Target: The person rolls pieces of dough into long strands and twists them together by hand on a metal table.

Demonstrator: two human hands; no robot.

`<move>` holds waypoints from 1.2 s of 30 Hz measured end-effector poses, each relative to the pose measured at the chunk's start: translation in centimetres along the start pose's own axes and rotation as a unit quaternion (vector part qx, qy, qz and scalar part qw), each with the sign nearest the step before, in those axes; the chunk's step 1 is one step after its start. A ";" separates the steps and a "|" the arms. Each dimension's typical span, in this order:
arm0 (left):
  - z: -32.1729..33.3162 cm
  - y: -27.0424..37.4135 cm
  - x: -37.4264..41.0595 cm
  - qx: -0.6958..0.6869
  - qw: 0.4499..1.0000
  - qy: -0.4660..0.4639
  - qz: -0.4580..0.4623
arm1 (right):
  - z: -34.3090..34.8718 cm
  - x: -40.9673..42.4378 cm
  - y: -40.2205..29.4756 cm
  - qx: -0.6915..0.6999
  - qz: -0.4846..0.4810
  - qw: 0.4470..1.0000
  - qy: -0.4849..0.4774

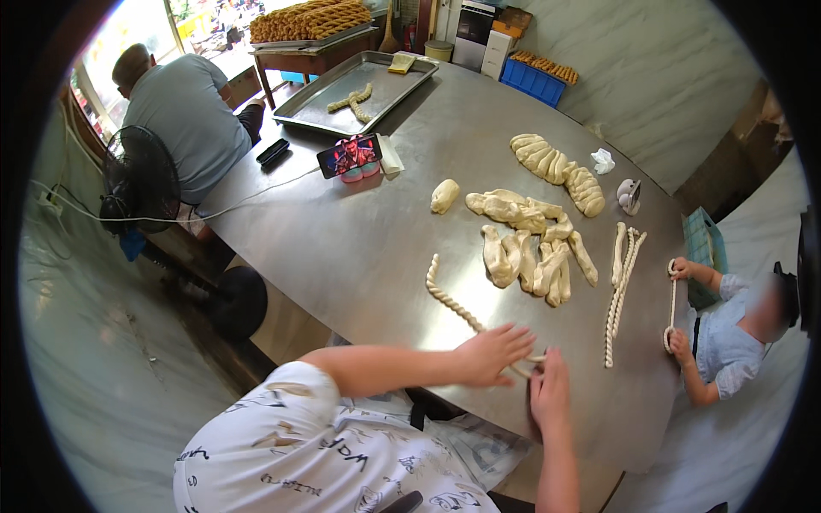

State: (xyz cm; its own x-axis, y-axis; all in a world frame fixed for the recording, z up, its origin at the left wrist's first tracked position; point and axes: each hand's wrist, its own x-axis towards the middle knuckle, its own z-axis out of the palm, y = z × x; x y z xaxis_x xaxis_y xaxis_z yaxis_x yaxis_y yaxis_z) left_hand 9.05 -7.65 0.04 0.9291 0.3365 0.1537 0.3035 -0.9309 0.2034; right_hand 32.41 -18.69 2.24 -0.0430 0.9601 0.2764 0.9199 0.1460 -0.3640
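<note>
My left hand [495, 356], palm down with fingers spread, lies over a dough strand. A twisted dough rope [452, 304] runs from the steel tabletop to beneath this hand. Thin untwisted dough strands [529, 370] emerge between my hands and meet my right hand [550, 385]. That hand is on edge with straight fingers; its palm side is hidden, so its hold is unclear. Beyond are loose dough pieces [555, 263], a row of cut dough [542, 157] and a dough lump [444, 196]. Twisted ropes [625, 288] lie to the right.
A steel tray [308, 120] holds shaped dough and a yellow cloth. A propped phone [349, 156] with a cable and a black case [273, 152] are at left. Another person [725, 340] handles a dough rope at the right edge. Someone sits beyond the fan [141, 179].
</note>
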 end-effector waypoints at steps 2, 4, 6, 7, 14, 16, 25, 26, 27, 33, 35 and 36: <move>-0.5 0.9 -1.0 -0.021 1.000 0.005 -0.018 | -0.5 -0.1 0.0 0.048 0.051 0.995 -0.073; -1.1 1.3 -0.6 -0.012 0.996 0.009 -0.083 | -1.0 0.0 -0.2 0.169 0.307 0.924 -0.153; -1.0 0.7 1.4 0.005 0.985 0.113 -0.127 | -1.0 1.1 -0.4 0.085 0.291 0.945 -0.125; -0.4 0.2 2.2 0.050 0.978 0.172 -0.108 | -1.0 1.5 -0.4 0.043 0.271 0.957 -0.096; -0.5 2.0 0.4 0.004 0.997 -0.016 -0.070 | -0.8 0.0 0.0 0.066 0.245 0.958 -0.133; 0.0 1.4 1.9 0.001 0.992 0.063 -0.113 | -1.0 0.3 0.3 0.078 0.219 0.972 -0.039; 1.8 0.0 4.1 -0.055 0.995 0.013 -0.080 | -2.2 0.6 1.1 0.111 0.247 0.956 -0.111; 1.7 0.0 4.4 -0.041 0.992 0.049 -0.110 | -2.1 0.6 1.1 0.017 0.284 0.955 -0.088; 1.5 0.0 4.6 -0.053 0.989 0.075 -0.117 | -2.0 0.6 1.1 0.023 0.245 0.969 -0.029; 0.4 0.7 3.1 0.021 1.000 0.016 0.011 | -1.0 -0.7 0.1 -0.088 -0.070 0.988 0.103; -0.2 1.7 1.5 -0.040 0.998 -0.039 0.010 | -1.0 -1.3 -0.4 -0.035 -0.021 0.999 0.033; -0.6 2.0 1.3 -0.028 0.999 -0.010 -0.028 | -1.0 -1.5 -0.5 -0.001 -0.052 0.998 0.024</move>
State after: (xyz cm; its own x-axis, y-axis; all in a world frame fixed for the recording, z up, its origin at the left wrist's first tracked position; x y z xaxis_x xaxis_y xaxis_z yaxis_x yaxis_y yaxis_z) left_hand 10.72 -8.98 1.24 0.9154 0.3837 0.1218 0.3428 -0.9016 0.2639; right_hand 32.39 -20.42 2.96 -0.1195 0.9270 0.3555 0.9125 0.2437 -0.3287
